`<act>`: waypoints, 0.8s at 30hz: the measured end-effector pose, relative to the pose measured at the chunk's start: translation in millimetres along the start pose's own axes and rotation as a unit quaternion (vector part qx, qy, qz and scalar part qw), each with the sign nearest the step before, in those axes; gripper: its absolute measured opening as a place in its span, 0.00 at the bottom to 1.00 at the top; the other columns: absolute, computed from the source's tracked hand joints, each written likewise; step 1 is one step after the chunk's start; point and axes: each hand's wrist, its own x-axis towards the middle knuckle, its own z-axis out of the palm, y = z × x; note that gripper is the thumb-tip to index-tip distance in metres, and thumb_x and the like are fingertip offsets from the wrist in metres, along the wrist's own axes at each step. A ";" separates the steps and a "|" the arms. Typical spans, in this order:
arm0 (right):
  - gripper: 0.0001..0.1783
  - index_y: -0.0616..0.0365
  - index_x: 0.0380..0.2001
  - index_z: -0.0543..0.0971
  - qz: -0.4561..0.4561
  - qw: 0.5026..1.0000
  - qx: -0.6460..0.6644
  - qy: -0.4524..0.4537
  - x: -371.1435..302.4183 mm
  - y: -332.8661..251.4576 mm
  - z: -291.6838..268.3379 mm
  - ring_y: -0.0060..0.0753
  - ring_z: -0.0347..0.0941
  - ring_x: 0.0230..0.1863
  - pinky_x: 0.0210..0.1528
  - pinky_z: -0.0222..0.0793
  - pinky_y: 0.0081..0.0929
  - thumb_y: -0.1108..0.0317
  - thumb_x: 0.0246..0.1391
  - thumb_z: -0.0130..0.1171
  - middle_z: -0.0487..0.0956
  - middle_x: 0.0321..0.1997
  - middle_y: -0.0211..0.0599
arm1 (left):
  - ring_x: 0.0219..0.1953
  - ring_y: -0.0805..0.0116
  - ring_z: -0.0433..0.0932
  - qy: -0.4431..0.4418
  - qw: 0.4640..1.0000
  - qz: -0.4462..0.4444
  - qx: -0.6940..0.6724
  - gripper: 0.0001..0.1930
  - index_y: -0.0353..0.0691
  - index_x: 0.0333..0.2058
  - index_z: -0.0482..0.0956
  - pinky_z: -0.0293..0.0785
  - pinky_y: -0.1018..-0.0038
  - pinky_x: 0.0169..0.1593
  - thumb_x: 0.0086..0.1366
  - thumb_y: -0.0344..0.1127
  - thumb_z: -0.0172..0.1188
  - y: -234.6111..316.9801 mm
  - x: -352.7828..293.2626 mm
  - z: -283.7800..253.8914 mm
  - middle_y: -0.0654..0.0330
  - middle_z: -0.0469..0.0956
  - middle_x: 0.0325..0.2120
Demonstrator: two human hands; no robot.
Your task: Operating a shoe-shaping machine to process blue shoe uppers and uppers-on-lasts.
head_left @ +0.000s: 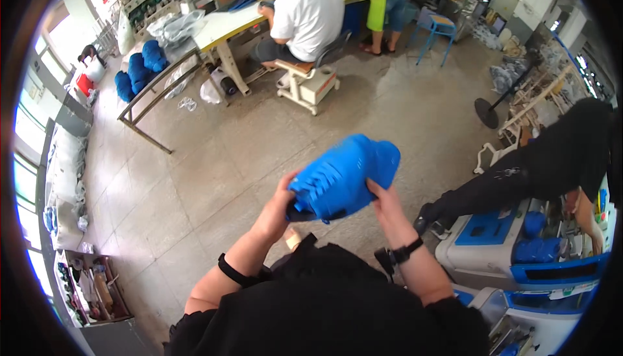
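Held out in front of my chest is a blue fabric bundle point(350, 174), which looks like stacked shoe uppers with ridged rows on its left part. My left hand point(279, 207) grips its left end, with most of the fingers hidden behind or under it. At the lower right edge my right hand point(385, 203) holds the bundle, thumb lying on the near face and the other fingers out of sight. A dark opening shows at the bundle's lower left.
A metal frame point(146, 121) and a worktable point(227, 26) with a seated person point(308, 15) stand ahead. Blue sacks point(136, 71) lie at far left. To my right, a person in black point(545, 158) leans over a white-and-blue machine point(477, 236). A blue stool point(433, 26) stands farther off.
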 end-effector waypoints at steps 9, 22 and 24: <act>0.23 0.61 0.53 0.76 0.090 0.983 -0.085 -0.138 135.3 74.7 206.5 0.27 0.75 0.51 0.57 0.67 0.27 0.69 0.53 0.66 0.80 0.49 0.33 | 0.58 0.54 0.71 0.162 0.973 -0.029 -0.163 0.28 0.48 0.65 0.58 0.80 0.49 0.45 0.67 0.44 0.44 103.2 -5.9 -176.6 0.55 0.65 0.61; 0.28 0.59 0.55 0.74 0.162 0.914 -0.235 -0.288 352.1 136.6 340.5 0.29 0.73 0.51 0.55 0.67 0.31 0.59 0.53 0.68 0.78 0.51 0.34 | 0.62 0.56 0.67 0.019 0.968 0.047 0.245 0.61 0.43 0.71 0.37 0.61 0.61 0.65 0.48 0.34 0.75 169.9 123.1 -380.7 0.44 0.63 0.61; 0.30 0.61 0.56 0.73 0.214 0.893 -0.167 -0.360 401.8 134.1 381.8 0.29 0.72 0.52 0.55 0.67 0.30 0.59 0.53 0.69 0.78 0.52 0.35 | 0.63 0.54 0.65 0.042 0.970 0.035 0.237 0.60 0.42 0.71 0.39 0.61 0.61 0.65 0.47 0.34 0.75 195.6 150.7 -409.9 0.43 0.62 0.62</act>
